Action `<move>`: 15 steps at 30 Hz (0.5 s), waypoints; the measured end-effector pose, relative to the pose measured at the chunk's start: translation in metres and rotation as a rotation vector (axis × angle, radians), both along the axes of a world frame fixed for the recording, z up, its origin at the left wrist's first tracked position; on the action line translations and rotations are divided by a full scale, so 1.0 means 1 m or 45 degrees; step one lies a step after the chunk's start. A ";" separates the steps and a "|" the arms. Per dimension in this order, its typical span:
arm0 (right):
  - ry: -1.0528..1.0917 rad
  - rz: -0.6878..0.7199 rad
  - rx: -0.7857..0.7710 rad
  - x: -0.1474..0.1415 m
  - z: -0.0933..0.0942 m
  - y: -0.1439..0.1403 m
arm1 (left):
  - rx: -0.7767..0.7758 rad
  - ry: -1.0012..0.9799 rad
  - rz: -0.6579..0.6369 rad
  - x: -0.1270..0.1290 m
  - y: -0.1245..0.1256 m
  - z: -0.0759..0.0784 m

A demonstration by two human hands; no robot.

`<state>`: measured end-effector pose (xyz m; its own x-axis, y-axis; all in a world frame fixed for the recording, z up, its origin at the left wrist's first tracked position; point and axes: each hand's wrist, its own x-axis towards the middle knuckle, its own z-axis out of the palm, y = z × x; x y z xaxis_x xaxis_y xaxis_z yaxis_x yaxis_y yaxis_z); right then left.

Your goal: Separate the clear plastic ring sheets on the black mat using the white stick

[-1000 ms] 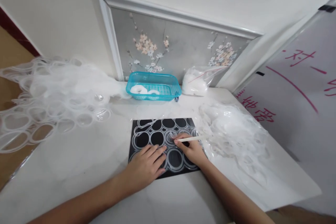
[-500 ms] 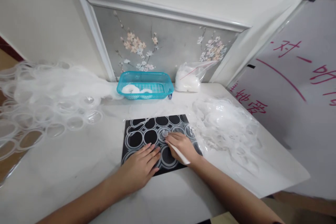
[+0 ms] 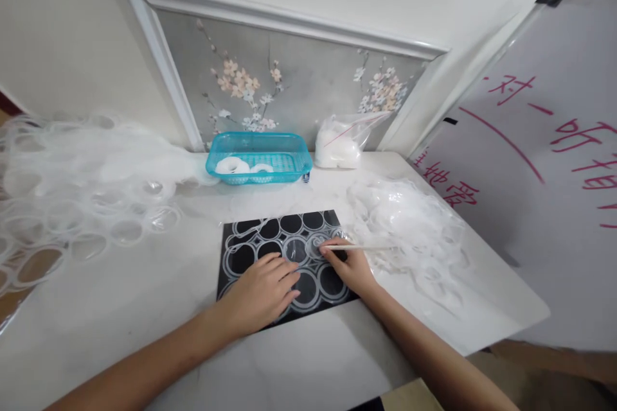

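Note:
A black sheet (image 3: 301,316) lies on the table under a clear film printed with pale rings. My left hand (image 3: 267,286) rests flat on its front left part, fingers stretched out. Over the right part of the sheet, my right hand (image 3: 349,266) pinches a thin white stick (image 3: 366,246), which points off to the right. Just left of those fingertips a clear round piece (image 3: 315,245) shows on one ring; whether the fingers touch it I cannot tell. Loose pale strands (image 3: 241,237) of cut film cross the sheet's upper left.
A blue plastic basket (image 3: 263,178) with white ring-shaped pieces stands at the back, beside a zip bag (image 3: 340,146) of white material. Heaps of clear ring-cut film lie left (image 3: 101,173) and right (image 3: 409,221). A whiteboard (image 3: 520,173) borders the right side.
My right hand has moved right to another ring, and the stick has swung from pointing toward me to lying sideways. My left hand stays flat on the sheet. The view has shifted slightly.

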<state>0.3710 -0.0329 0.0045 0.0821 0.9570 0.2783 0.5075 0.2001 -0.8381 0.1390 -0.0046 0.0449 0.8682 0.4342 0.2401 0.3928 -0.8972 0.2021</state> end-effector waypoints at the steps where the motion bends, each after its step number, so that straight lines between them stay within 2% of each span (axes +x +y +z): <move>1: 0.041 0.007 -0.033 -0.001 0.003 0.002 | 0.034 0.025 -0.012 0.004 0.001 -0.001; 5: 0.153 0.157 -0.117 -0.006 0.015 0.012 | 0.181 0.101 -0.001 0.013 -0.005 -0.016; 9: 0.219 0.281 -0.099 -0.018 0.012 0.017 | 0.306 0.136 0.050 0.013 -0.015 -0.031; 15: 0.164 0.301 -0.048 -0.023 0.002 0.017 | 0.344 0.126 0.047 0.014 -0.020 -0.030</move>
<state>0.3485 -0.0163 0.0063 -0.1123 0.9633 0.2439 0.3394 0.2679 -0.9017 0.1527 -0.0241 0.0146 0.8779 0.3980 0.2662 0.4323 -0.8978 -0.0834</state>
